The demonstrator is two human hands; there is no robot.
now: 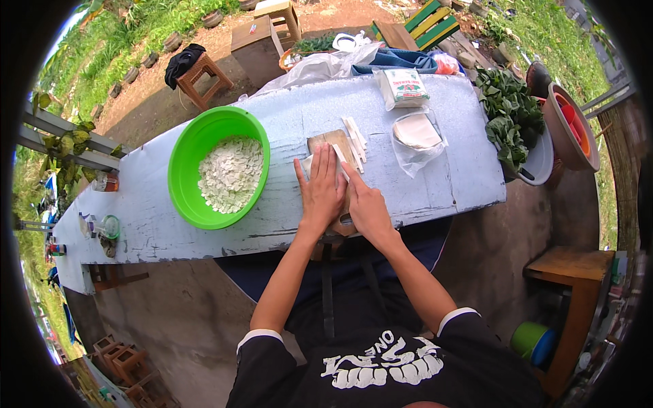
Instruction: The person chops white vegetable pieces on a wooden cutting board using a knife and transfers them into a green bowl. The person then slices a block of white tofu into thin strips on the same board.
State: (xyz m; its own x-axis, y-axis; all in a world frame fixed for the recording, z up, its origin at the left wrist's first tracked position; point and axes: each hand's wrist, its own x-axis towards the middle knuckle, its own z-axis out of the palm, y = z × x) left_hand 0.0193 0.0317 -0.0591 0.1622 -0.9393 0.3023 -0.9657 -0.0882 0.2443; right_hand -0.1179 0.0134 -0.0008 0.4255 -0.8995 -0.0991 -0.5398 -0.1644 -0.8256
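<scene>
Nearest the head camera is the person's black shirt [306, 377] with a white print across it; both forearms reach forward from its sleeves to the pale table [469, 136]. The left hand [321, 194] lies palm down, middle fingers close together and little finger spread aside, flattening a white sheet [307, 165] on a wooden board [326, 139]. The right hand [368, 205] is just beside it, index finger stretched forward and to the left, the others curled under; I cannot tell what it grips.

The board's long axis runs away from the person, its far end leaning left, its holed end at the table's near edge. The sheet is mostly covered, so its own axis cannot be read. White strips [355, 136] lie at the board's right, roughly in line with it, far ends tipped slightly left.

To the left stands a green basin [178, 178] holding small white pieces [231, 175]. To the right are a bagged stack of sheets [416, 131] and, beyond it, a square package [406, 88].
</scene>
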